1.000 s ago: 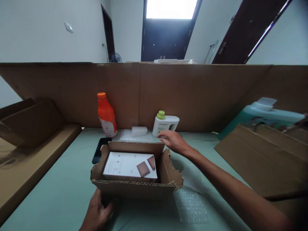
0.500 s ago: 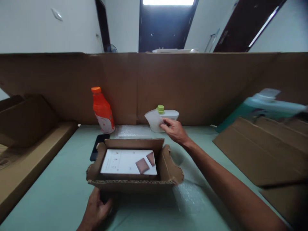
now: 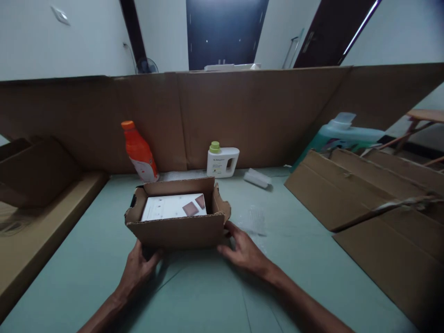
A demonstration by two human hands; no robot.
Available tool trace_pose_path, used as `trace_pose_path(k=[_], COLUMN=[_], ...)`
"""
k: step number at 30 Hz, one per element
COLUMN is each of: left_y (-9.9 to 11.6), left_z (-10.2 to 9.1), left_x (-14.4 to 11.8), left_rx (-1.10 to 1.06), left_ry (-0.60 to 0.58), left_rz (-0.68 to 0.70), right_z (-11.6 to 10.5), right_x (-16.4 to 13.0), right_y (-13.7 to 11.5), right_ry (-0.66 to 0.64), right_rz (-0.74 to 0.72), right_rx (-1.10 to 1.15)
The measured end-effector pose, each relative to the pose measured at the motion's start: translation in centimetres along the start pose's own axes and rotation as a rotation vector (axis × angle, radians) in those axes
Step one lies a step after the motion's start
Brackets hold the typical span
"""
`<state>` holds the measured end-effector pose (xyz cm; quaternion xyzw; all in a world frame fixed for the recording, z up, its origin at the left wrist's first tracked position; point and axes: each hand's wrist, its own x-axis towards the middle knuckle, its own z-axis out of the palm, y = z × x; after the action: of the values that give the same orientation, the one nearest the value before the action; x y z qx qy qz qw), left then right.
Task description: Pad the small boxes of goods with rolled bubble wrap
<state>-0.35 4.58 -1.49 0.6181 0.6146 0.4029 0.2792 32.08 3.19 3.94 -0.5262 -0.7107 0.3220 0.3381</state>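
The open box (image 3: 176,222), set on the green table (image 3: 208,296) in front of the white bottle (image 3: 222,160) and orange bottle (image 3: 139,151), is gripped at its near lower corners by the left hand (image 3: 138,270) and right hand (image 3: 244,252), fingers curled against the cardboard.

On the green table (image 3: 86,273) in front of me, an orange bottle (image 3: 138,151) with an orange cap stands upright against a long brown cardboard wall (image 3: 263,115). To its right stands a small white jug with a green cap (image 3: 221,160), and further right a small clear packet (image 3: 257,178) lies flat. At my far right, flattened cardboard sheets (image 3: 374,208) lean over a teal jug (image 3: 342,135). More cardboard (image 3: 38,180) sits at my left.
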Motion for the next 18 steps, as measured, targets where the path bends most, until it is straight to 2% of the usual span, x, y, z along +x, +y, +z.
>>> trace_pose_path(k=[2,4,7,10,13,18], left_y=[0.7,1.4,2.1,2.0,0.9,-0.9], left_z=[0.3,1.1,2.7,3.6,3.6,3.3], left_x=[0.3,1.3,3.5,5.3,5.7,4.9], left_rx=[0.003,-0.016,-0.061,-0.085,-0.071,-0.082], left_ry=[-0.012,-0.024,-0.022,-0.017,-0.043,-0.092], left_rz=[0.004,0.006,0.045,0.082,0.078,0.055], right_z=[1.4,1.5,0.8,-0.5,-3.2,-10.1], right_x=[0.9,2.0,3.3,3.6,4.1,8.8], right_y=[-0.2,0.0,0.7,1.6,3.0,7.2], right_ry=[0.082,0.154,0.177,0.157,0.2,0.462], right_rz=[0.033,0.077,0.107,0.093,0.085,0.259], right_rx=[0.008,-0.01,-0.049,-0.1,-0.194,-0.406])
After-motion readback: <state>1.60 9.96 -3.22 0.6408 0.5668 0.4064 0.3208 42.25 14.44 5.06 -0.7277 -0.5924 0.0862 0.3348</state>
